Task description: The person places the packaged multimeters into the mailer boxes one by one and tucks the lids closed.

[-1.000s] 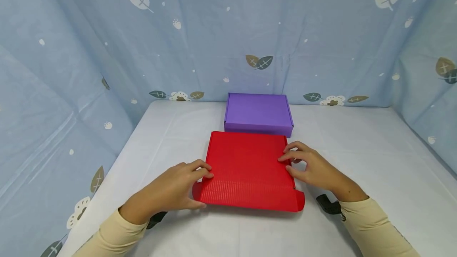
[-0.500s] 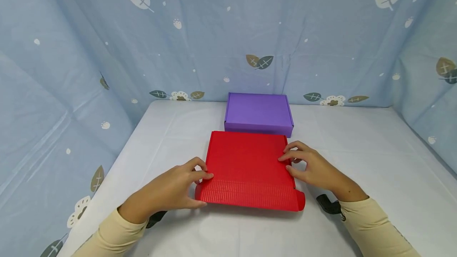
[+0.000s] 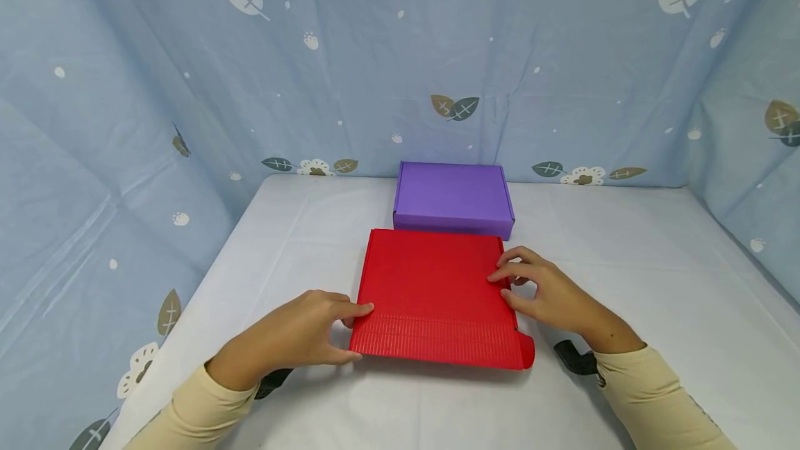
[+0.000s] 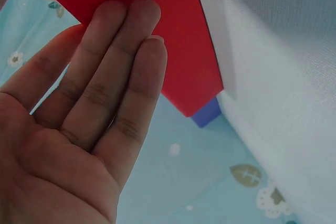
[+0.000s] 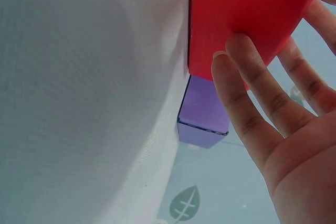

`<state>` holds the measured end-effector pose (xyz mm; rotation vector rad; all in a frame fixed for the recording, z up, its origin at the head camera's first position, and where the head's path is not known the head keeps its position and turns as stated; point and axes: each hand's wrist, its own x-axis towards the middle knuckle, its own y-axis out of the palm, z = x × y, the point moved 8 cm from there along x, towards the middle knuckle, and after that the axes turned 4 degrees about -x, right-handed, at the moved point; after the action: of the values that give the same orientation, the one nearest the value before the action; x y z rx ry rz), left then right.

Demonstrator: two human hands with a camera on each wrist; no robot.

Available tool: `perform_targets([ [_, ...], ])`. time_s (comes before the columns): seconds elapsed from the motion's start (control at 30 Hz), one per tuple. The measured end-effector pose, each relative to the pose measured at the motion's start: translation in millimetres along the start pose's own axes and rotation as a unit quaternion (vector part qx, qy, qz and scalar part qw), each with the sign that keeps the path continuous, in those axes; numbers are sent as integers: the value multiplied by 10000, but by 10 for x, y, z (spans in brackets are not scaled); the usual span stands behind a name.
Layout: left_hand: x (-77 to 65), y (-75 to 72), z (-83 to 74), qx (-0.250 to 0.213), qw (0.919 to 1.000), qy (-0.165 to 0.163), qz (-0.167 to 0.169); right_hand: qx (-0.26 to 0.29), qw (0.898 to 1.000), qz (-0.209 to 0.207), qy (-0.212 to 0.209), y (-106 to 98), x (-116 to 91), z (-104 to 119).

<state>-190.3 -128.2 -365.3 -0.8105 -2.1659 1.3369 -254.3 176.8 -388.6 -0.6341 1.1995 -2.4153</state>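
Observation:
A closed-topped red cardboard box (image 3: 431,269) lies on the white table, its ridged front flap (image 3: 437,342) sticking out toward me. At the flap's right end a rounded side tab (image 3: 527,351) still projects; the left tab is hidden. My left hand (image 3: 306,332) is at the front left corner, index finger on the box's edge, thumb by the flap. In the left wrist view its fingers (image 4: 144,72) lie nearly straight against red cardboard. Along the right side, my right hand (image 3: 544,290) touches the box with loosely bent fingers, which the right wrist view shows against the side wall (image 5: 220,40).
Directly behind the red box stands a closed purple box (image 3: 453,193). A blue patterned curtain (image 3: 400,61) hangs round the back and sides of the white-covered table (image 3: 625,248). Black wrist devices (image 3: 578,358) sit under both wrists.
The left tab of the front flap has folded inward out of sight, and the left fingers have shifted down toward that corner. My right hand has stayed in place.

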Motion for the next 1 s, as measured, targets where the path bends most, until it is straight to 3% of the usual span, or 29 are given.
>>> perform_targets([
  [0.5, 7, 29, 67, -189, 9987, -335, 342, -9, 10000, -25, -6, 1, 7, -2],
  [0.77, 12, 25, 29, 251, 9994, -48, 215, -12, 10000, -37, -45, -8, 10, 15],
  [1.0, 9, -7, -53, 1022, 9944, 265, -16, 12, 10000, -18, -30, 1, 10, 5],
])
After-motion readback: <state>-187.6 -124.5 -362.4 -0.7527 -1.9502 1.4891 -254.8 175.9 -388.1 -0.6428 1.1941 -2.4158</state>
